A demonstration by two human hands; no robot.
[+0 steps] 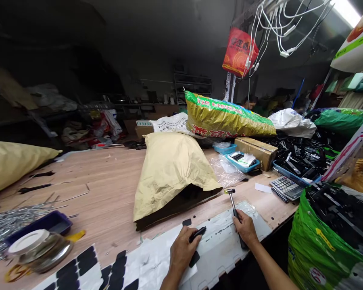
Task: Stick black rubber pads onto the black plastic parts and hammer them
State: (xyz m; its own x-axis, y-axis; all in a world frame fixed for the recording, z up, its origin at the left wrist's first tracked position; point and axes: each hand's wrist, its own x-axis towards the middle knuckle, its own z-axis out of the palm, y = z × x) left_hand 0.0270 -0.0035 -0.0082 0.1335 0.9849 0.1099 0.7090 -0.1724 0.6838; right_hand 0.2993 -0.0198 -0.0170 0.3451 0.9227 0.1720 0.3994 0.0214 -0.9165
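Note:
My left hand [181, 250] is closed round a small black part [197, 234] and holds it down on a white sheet [218, 249] at the near edge of the wooden table [109, 201]. My right hand [245, 228] grips the handle of a small hammer [232, 201]. The hammer's metal head points away from me and rests close to the sheet's far edge. A second small black piece [186, 222] lies on the table just beyond my left hand.
A large tan sack [169, 169] lies mid-table over black material. A jar [38, 249], a blue tray [53, 222] and several metal pins [9, 219] sit at left. At right are a calculator [286, 187], a cardboard box [255, 151], blue trays and green bags of black parts [332, 237].

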